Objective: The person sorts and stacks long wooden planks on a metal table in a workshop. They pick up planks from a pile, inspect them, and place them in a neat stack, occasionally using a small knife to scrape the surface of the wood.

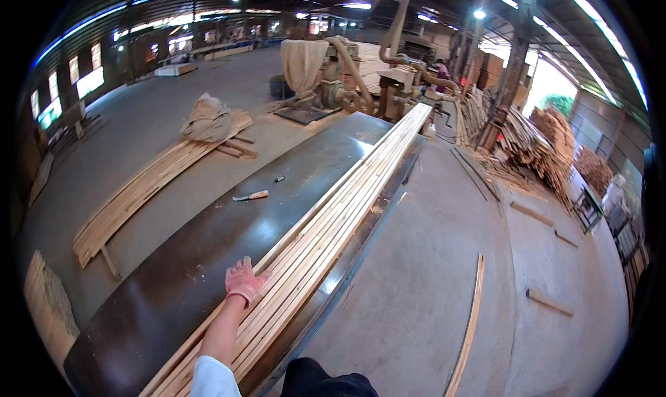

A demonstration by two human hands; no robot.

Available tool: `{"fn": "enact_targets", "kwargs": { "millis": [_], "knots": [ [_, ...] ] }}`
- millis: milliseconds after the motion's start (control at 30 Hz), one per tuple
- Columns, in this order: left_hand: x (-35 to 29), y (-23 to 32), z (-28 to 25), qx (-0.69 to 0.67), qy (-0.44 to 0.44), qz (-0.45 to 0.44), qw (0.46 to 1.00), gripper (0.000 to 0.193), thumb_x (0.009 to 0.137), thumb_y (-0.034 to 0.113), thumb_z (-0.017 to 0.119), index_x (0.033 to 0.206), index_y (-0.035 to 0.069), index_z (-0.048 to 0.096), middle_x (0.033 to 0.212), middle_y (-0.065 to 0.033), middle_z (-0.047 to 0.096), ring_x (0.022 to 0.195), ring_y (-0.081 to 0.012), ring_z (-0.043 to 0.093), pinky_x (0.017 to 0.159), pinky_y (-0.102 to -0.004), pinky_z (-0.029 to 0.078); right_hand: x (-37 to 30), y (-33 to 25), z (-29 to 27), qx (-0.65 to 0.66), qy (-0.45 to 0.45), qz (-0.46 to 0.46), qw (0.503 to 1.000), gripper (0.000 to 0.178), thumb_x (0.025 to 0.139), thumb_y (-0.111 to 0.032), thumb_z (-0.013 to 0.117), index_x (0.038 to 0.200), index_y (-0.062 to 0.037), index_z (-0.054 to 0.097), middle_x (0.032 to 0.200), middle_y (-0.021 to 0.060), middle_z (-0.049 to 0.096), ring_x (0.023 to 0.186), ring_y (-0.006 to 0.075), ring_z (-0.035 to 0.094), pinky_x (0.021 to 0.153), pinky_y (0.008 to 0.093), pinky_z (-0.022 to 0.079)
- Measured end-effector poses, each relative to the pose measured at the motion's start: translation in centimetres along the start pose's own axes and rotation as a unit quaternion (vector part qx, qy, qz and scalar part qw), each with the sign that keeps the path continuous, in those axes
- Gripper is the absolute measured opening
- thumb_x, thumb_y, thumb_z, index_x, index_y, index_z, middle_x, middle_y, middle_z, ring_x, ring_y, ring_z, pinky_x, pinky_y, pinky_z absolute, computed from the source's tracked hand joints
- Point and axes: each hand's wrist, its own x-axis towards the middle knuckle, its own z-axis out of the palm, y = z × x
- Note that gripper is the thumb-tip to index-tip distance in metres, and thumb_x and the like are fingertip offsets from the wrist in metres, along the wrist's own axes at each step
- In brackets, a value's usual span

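Note:
A long bundle of pale wooden strips (316, 241) lies lengthwise along a dark, shiny table (166, 286), reaching from near my body to the machine at the far end. My left hand (244, 282), in a pinkish work glove, rests against the left edge of the strips. Its fingers stretch forward and its thumb points right, toward the wood. A hooked knife with a wooden handle (251, 196) lies on the tabletop ahead of that hand, beside a small dark object (279, 179) too small to name. My right hand does not show.
Left of the table, a stack of boards (149, 182) carries a bunched cloth sack (207, 117). Beyond the table's far end stands a woodworking machine (395, 85) with ducts. Loose strips (470, 321) lie on the floor at right, near a post (510, 71) and piled wood (534, 144).

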Motion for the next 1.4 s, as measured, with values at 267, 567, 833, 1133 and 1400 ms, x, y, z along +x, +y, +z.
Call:
{"fn": "enact_targets", "kwargs": {
  "millis": [267,567,833,1133,1400],
  "knots": [
    [3.3,5.0,-0.1,-0.029,-0.087,-0.131,0.987,0.089,0.085,0.078,0.057,0.144,0.011,0.052,0.134,-0.0177,0.066,0.124,-0.0318,0.064,0.107,-0.0430,0.047,7.9,-29.9,-14.0,0.324,0.017,-0.271,0.906,0.038,0.102,-0.030,0.062,0.122,0.0011,0.071,0.108,0.0131,0.076,0.097,0.0215,0.072,0.088,0.0350,0.055],
    [4.4,6.6,3.1,-0.035,-0.054,-0.148,0.987,0.073,0.085,0.078,0.056,0.116,0.014,0.072,0.118,-0.0103,0.073,0.116,-0.0292,0.067,0.102,-0.0426,0.049,7.2,-50.9,-24.4,0.036,-0.076,-0.482,0.872,0.034,0.104,-0.028,0.063,0.131,-0.0077,0.069,0.116,0.0081,0.076,0.109,0.0172,0.069,0.098,0.0318,0.053],
    [4.3,7.5,2.9,0.080,-0.015,-0.179,0.980,0.081,0.087,0.074,0.056,0.135,0.010,0.064,0.120,-0.0129,0.070,0.120,-0.0263,0.061,0.124,-0.0463,0.019,12.9,-69.1,-30.8,-0.193,0.067,-0.719,0.664,0.034,0.098,-0.031,0.062,0.125,-0.0126,0.070,0.112,0.0146,0.074,0.102,0.0345,0.070,0.090,0.0462,0.053],
    [4.3,10.7,3.8,0.065,0.000,-0.309,0.949,0.095,0.085,0.069,0.065,0.151,0.004,0.045,0.151,-0.0186,0.050,0.145,-0.0358,0.039,0.126,-0.0518,0.018,16.1,-77.0,-33.4,-0.251,0.090,-0.838,0.476,0.036,0.091,-0.029,0.066,0.122,-0.0115,0.064,0.120,0.0108,0.068,0.113,0.0331,0.063,0.111,0.0506,0.042],
    [-0.1,17.8,1.9,0.109,-0.079,-0.148,0.980,0.115,0.074,0.076,0.069,0.154,-0.001,0.039,0.157,-0.0171,0.040,0.150,-0.0350,0.030,0.128,-0.0506,0.012,15.7,-74.5,-33.3,-0.241,0.037,-0.862,0.444,0.045,0.087,-0.034,0.069,0.125,-0.0106,0.063,0.127,0.0118,0.062,0.122,0.0337,0.057,0.115,0.0522,0.039]
  ]
}}
